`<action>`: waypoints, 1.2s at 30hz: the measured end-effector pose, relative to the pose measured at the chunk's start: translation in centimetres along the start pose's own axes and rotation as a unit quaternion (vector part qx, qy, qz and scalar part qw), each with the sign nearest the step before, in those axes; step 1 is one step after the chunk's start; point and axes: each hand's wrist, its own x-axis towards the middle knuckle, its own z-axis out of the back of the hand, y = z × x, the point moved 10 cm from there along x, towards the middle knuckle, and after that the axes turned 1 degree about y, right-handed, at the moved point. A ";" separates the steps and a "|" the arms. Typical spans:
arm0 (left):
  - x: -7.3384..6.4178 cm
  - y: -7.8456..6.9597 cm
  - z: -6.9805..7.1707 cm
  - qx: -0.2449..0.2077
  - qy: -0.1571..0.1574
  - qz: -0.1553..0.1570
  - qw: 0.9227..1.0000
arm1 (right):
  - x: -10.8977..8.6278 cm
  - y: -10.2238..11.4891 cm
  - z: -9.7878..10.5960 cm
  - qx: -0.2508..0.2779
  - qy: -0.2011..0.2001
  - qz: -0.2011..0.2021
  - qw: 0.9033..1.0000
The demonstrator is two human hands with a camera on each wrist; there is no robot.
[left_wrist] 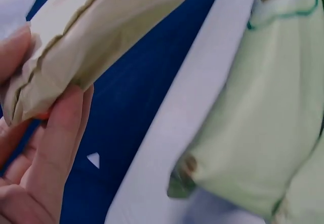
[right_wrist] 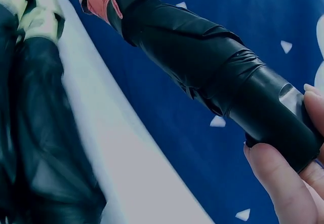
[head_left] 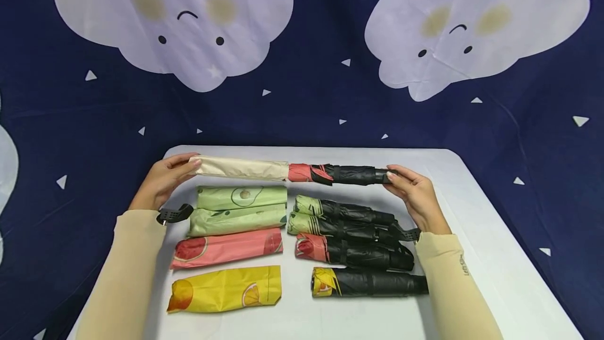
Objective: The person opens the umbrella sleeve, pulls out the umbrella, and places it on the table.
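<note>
My left hand (head_left: pixel 162 180) pinches the far left end of a cream umbrella sleeve (head_left: pixel 240 168), with thumb above and fingers below in the left wrist view. A folded umbrella (head_left: pixel 354 174), black with a pink end, lies in line with the sleeve, its pink end right at the sleeve's mouth. My right hand (head_left: pixel 417 193) grips the umbrella's black handle (right_wrist: pixel 276 115) between thumb and fingertips. Both things are held level near the table's back edge. Nearest below the sleeve is a green avocado-print sleeve (head_left: pixel 243 197); under the umbrella lies a black folded umbrella with a green end (head_left: pixel 346 210).
On the white table (head_left: pixel 297 319), the left column continues with another green sleeve (head_left: pixel 238 219), a pink watermelon sleeve (head_left: pixel 226 248) and a yellow orange-print sleeve (head_left: pixel 224 290). Opposite them lie more black folded umbrellas, green-ended (head_left: pixel 340 226), pink-ended (head_left: pixel 358 252) and yellow-ended (head_left: pixel 368 282).
</note>
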 end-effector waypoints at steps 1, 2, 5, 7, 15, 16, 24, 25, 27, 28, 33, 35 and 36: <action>0.1 0.3 0.3 0.009 -0.005 0.005 1.000 | 0.0 -0.3 0.4 -0.001 -0.003 -0.004 1.000; 0.2 0.7 0.5 0.023 -0.007 0.008 1.000 | 0.0 -0.7 0.7 -0.002 -0.005 -0.008 1.000; 0.5 1.7 0.9 0.094 -0.004 0.015 0.995 | 0.1 -1.8 1.3 -0.008 -0.008 -0.024 1.000; 0.5 2.3 1.0 0.151 -0.002 0.014 0.988 | 0.1 -2.6 1.7 -0.019 -0.010 -0.036 0.999; 0.8 4.1 -0.2 0.234 0.017 0.013 0.972 | -0.3 -5.6 2.6 -0.062 -0.009 -0.090 0.994; 0.8 4.4 -0.4 0.236 0.023 0.015 0.971 | -0.4 -6.0 2.8 -0.067 -0.010 -0.099 0.993; 1.5 5.4 -1.0 0.273 0.015 0.020 0.962 | -0.5 -7.7 3.2 -0.203 -0.007 -0.145 0.968; 1.6 5.4 -1.0 0.277 0.006 0.021 0.960 | -0.5 -7.8 3.2 -0.219 -0.005 -0.146 0.965; 1.7 5.5 -0.9 0.278 -0.009 0.023 0.960 | -0.5 -7.7 3.1 -0.243 -0.001 -0.143 0.959; 1.8 5.5 -0.9 0.273 -0.016 0.024 0.961 | -0.6 -7.6 3.1 -0.250 -0.001 -0.141 0.958; 1.8 5.5 -0.6 0.258 -0.032 0.038 0.965 | -0.5 -7.2 2.4 -0.336 0.021 -0.125 0.933; 1.7 5.6 -0.4 0.254 -0.030 0.047 0.966 | -0.5 -6.8 2.2 -0.386 0.034 -0.118 0.914; 1.6 5.5 -0.2 0.252 -0.026 0.050 0.966 | -0.5 -6.6 2.0 -0.408 0.041 -0.114 0.905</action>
